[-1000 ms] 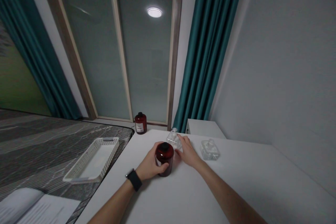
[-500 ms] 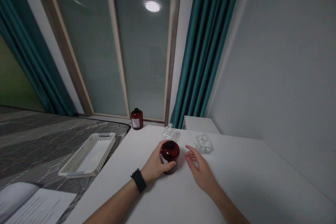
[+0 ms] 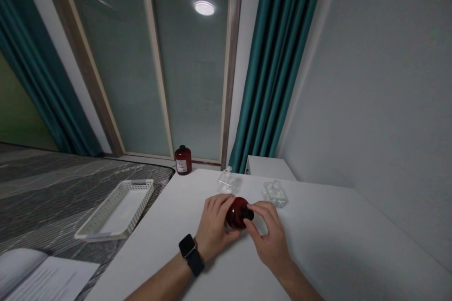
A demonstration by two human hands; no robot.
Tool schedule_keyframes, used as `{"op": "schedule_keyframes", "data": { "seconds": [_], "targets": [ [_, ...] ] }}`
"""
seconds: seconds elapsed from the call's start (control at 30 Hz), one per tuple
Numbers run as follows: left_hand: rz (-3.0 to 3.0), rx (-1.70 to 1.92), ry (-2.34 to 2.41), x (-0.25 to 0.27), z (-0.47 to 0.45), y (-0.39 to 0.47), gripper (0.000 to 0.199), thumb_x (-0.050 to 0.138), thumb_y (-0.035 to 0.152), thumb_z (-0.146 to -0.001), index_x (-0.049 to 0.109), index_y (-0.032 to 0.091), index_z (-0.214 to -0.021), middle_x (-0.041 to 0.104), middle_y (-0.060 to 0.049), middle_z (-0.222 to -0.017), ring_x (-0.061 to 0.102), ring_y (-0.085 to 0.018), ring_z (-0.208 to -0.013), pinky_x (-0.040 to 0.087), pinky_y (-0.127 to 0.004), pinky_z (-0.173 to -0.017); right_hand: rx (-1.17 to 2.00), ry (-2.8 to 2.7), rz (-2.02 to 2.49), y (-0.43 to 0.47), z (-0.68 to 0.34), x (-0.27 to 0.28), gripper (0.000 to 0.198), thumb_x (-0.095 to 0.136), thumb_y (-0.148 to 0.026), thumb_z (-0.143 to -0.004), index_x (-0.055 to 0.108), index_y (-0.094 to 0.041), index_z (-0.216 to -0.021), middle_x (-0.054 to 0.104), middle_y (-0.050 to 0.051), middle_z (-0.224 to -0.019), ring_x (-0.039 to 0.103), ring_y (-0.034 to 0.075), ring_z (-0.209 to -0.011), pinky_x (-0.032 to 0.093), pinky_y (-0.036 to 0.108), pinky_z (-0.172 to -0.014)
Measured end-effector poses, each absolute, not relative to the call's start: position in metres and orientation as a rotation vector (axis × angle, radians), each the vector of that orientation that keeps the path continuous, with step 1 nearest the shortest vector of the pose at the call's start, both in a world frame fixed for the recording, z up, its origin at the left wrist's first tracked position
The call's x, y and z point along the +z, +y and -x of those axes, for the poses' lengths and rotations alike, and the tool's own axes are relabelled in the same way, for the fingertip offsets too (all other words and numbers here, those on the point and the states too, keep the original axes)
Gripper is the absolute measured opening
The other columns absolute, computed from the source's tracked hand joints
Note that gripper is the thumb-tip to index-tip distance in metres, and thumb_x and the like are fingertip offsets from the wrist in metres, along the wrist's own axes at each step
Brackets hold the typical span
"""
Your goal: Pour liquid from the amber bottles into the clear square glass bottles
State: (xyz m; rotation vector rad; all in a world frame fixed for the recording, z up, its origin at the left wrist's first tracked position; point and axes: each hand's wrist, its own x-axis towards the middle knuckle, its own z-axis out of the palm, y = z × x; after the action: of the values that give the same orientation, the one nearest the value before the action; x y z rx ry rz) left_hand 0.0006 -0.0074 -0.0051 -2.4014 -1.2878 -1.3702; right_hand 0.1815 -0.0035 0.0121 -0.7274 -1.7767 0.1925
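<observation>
My left hand (image 3: 216,221), with a black watch on its wrist, is wrapped round a dark red bottle (image 3: 234,214) that tilts to the right. The thumb and fingers of my right hand (image 3: 270,230) pinch the bottle's black cap (image 3: 248,214). Behind the held bottle stands a clear glass bottle (image 3: 228,182) with a stopper. A second clear glass bottle (image 3: 275,194), square and stoppered, is beyond my right hand. Another dark red bottle (image 3: 183,161) with a white label stands upright at the table's far left corner.
The white table (image 3: 318,244) lies under my hands. To its left, a white plastic basket (image 3: 88,236) and an open book (image 3: 67,273) rest on a dark patterned surface. A white cabinet (image 3: 270,168) is past the far edge, before a teal curtain (image 3: 278,66).
The dark red bottle has gone from upright to tilted rightward in my left hand. My right hand has moved left and closed on its black cap.
</observation>
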Motion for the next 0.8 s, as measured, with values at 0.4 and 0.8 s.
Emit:
{"op": "schedule_keyframes", "data": {
  "seconds": [0.4, 0.8],
  "targets": [
    [2.412, -1.065, -1.262, -0.004, 0.005, -0.005, 0.076, 0.072, 0.021, -0.071, 0.039, 0.020, -0.139, 0.061, -0.016, -0.129, 0.058, -0.034, -0.113, 0.041, -0.048, -0.096, 0.288, -1.918, 0.772, 0.002, -0.190, 0.001, 0.018, 0.057, -0.025, -0.095, 0.062, -0.025, -0.112, 0.067, 0.007, -0.092, 0.062, 0.024, -0.085, 0.055, 0.037, -0.074],
    [2.574, -1.107, -1.269, 0.008, 0.010, -0.008, 0.077, 0.078, 0.019, -0.066, 0.045, 0.020, -0.135, 0.063, -0.013, -0.122, 0.057, -0.032, -0.109, 0.045, -0.046, -0.092, 0.170, -2.121, 0.639, 0.001, -0.200, 0.007, 0.034, 0.047, -0.014, -0.097, 0.056, -0.026, -0.127, 0.067, 0.009, -0.109, 0.065, 0.024, -0.099, 0.057, 0.041, -0.085]
  ]
}}
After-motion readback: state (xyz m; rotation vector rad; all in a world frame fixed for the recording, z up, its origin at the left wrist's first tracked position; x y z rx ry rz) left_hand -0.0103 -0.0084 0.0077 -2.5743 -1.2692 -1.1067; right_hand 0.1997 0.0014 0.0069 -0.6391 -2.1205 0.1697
